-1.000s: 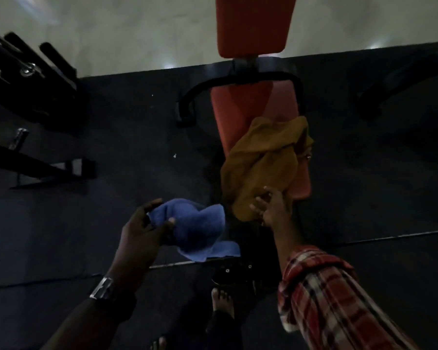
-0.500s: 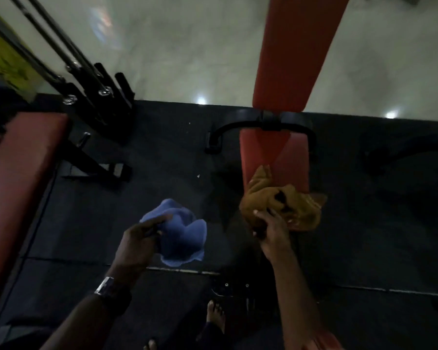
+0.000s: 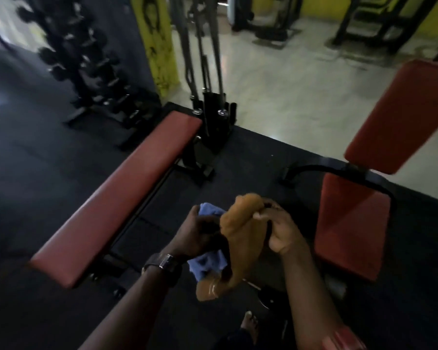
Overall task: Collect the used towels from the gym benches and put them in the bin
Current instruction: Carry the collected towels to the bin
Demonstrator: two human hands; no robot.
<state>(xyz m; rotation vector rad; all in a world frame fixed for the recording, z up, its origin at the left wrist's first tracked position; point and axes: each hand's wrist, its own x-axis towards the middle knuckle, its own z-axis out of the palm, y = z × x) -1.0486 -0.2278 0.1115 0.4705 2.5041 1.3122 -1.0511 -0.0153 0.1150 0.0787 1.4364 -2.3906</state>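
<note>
My left hand (image 3: 197,236) grips a blue towel (image 3: 207,265) that bulges above and below its fingers. Right beside it, my right hand (image 3: 279,231) holds a mustard-brown towel (image 3: 238,238), which hangs down between both hands and partly covers the blue one. Both hands are close together, above the dark floor mat. The red incline bench (image 3: 351,223) to the right carries no towel. A flat red bench (image 3: 116,198) lies to the left, bare. No bin is in view.
A dumbbell rack (image 3: 86,64) stands at the back left beside a yellow pillar (image 3: 157,39). A barbell holder (image 3: 212,109) rises behind the flat bench. Machines stand on the pale floor (image 3: 301,97) far back. My bare foot (image 3: 249,324) shows at the bottom.
My right hand lifted the mustard towel off the incline bench and brought it to my left hand with the blue towel. The view swung left and up, revealing the flat bench and rack.
</note>
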